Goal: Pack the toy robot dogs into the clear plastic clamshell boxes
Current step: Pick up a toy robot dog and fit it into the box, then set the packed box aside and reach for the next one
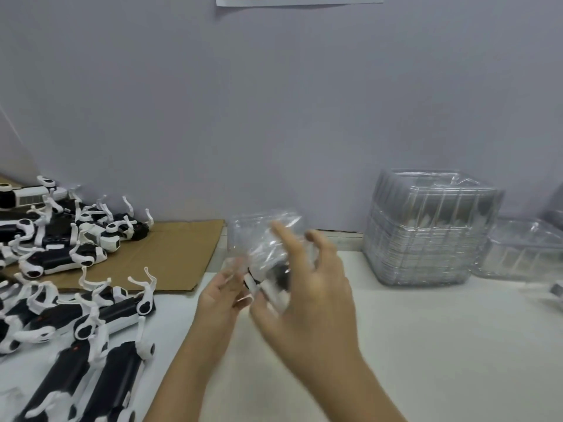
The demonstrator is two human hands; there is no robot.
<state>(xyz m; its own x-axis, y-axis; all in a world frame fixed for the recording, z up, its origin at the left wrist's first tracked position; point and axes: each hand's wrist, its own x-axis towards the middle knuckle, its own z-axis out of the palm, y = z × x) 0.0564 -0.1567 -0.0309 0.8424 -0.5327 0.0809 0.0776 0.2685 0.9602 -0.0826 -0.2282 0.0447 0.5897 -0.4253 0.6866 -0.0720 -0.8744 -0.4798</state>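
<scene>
In the middle of the view I hold a clear plastic clamshell box (262, 229) above the white table (426, 345). A black and white toy robot dog (268, 280) sits inside it, partly hidden and blurred. My left hand (221, 295) grips the box from the lower left. My right hand (310, 287) is over the box's right side with fingers spread; whether it grips is unclear through motion blur. Several more toy robot dogs (91, 318) lie in a pile at the left.
A tall stack of empty clamshell boxes (426, 229) stands at the right against the wall, with a single clamshell box (524, 251) beside it. A brown cardboard sheet (170, 254) lies under the far dogs at the left.
</scene>
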